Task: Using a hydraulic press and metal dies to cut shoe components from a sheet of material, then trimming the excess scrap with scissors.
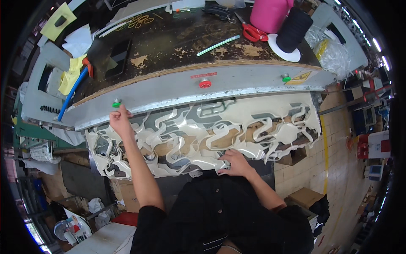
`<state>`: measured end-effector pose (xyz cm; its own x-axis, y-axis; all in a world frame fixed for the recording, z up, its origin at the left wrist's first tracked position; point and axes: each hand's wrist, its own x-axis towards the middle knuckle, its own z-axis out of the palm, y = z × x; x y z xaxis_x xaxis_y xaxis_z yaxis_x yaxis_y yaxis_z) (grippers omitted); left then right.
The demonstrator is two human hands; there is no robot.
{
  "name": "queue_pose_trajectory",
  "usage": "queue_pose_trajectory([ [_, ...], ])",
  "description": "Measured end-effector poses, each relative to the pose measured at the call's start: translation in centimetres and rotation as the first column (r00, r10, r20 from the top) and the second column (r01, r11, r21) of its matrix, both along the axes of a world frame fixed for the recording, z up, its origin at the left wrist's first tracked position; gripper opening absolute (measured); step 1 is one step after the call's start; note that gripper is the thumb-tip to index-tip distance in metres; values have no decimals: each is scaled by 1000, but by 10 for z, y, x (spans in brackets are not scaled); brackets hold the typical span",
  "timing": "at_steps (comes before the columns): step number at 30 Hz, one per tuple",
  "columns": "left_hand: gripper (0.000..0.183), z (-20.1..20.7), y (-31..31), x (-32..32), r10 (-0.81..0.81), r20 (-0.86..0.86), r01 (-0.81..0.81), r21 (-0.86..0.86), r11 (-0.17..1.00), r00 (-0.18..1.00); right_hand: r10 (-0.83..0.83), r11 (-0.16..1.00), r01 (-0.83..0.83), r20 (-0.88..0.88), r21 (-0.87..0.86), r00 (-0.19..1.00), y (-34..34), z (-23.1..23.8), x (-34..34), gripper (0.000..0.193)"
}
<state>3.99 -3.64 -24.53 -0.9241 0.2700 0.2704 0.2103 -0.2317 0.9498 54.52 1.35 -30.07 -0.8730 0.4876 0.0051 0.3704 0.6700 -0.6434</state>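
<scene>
A cream sheet (292, 132), cut through with many curved openings, lies in front of me below the grey machine beam. My left hand (120, 122) is raised at the left of the beam, one digit stretched up to a green push button (116, 104), the others loosely bent and holding nothing. At the sheet's near edge, my right hand (235, 163) has thumb and fingers closed around a small greyish piece that I cannot make out. A grey-green cutting die (212, 110) of thin outline rests on the sheet's far part, close under the beam.
On the beam are a red button (205, 83) and another green button (286, 78). Its worn top carries a phone (118, 57), a pen (218, 45), red-handled scissors (254, 33), a black thread cone (295, 28) and a pink container (270, 15). A blue-handled hammer (75, 91) hangs left.
</scene>
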Motion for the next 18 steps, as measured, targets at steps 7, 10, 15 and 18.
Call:
queue_pose_trajectory([
  [7, 44, 4, -17, 20, 44, 74, -25, -246, 969, 996, -26, 1000, 26, -24, -11, 999, 18, 11, -26, 56],
  [10, 39, 2, -44, 95, -192, 68, 204, -318, 926, 979, -73, 997, 74, -18, 20, 997, 20, 10, -26, 57],
  [15, 28, 104, -109, 231, -774, -2, 774, 10, 633, 633, -123, 980, 140, -124, 141, 985, 26, -12, -24, 50],
  [18, 23, 178, -114, 275, -708, -705, 928, 288, -235, 39, -98, 984, 113, -110, 138, 989, 15, -11, -33, 51],
])
